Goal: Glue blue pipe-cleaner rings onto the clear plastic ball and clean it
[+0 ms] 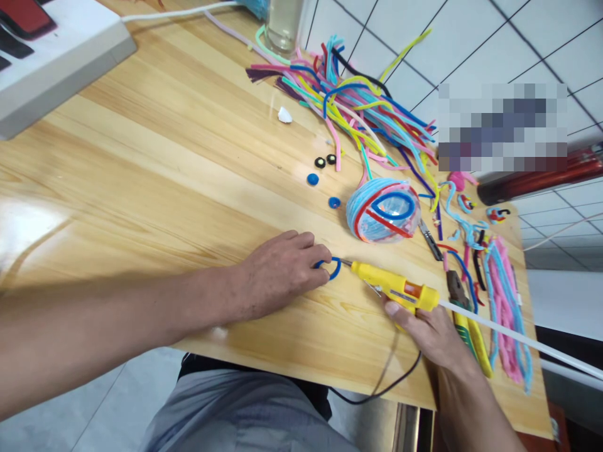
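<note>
My left hand point(289, 270) pinches a small loop of blue pipe cleaner point(337, 269) just above the wooden table. In my right hand point(426, 326) is a yellow hot glue gun point(389, 284), gripped by its handle, with a long white glue stick point(513, 338) sticking out of its back. The gun's nozzle meets the right side of the blue loop, or comes very close to it. Behind them sits a ball wrapped in light blue pipe cleaner point(362, 210), bearing a blue eye-shaped outline and red strips. Part of the loop is hidden by my left fingers.
A heap of coloured pipe cleaners point(358, 100) lies at the back by the tiled wall. Pliers point(464, 314), a utility knife point(429, 240) and a pink and blue bundle point(509, 314) lie at right. Blue buttonlike pieces point(313, 179) rest near the ball. A black cord hangs below the gun.
</note>
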`<state>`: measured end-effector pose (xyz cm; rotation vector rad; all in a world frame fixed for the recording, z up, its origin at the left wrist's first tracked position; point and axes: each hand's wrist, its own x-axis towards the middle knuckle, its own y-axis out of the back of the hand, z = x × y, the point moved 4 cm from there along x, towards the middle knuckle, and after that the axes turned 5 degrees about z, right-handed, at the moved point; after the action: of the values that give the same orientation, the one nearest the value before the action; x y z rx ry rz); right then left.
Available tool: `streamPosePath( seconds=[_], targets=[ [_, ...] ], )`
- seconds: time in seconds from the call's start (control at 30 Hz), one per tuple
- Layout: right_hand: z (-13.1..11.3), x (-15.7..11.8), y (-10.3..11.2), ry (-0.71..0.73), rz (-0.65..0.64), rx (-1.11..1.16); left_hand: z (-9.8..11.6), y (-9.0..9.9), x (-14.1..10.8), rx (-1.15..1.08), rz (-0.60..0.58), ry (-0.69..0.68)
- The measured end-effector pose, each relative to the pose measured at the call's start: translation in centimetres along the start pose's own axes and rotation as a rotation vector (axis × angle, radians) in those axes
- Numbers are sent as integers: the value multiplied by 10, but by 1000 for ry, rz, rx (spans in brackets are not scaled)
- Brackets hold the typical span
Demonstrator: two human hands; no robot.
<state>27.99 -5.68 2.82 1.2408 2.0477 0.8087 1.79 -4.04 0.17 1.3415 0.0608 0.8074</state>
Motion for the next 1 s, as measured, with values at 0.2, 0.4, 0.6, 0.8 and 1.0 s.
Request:
streamPosePath(
  seconds=[0.2,0.4,0.6,0.8,1.0],
  targets=[
    [-5,3,0,-1,8,-5,0,0,-1,0,9,2],
    [-1,0,-1,-9,-1,6,0,1,-1,-5,3,6],
    [3,-2,0,4,-5,-13,0,0,1,-7,-33,22],
    [-3,1,0,-3,5,-5,0,1,0,-8,-44,21],
    [-3,1,0,-13,5,6,0,2,1,4,-37,16]
  ],
)
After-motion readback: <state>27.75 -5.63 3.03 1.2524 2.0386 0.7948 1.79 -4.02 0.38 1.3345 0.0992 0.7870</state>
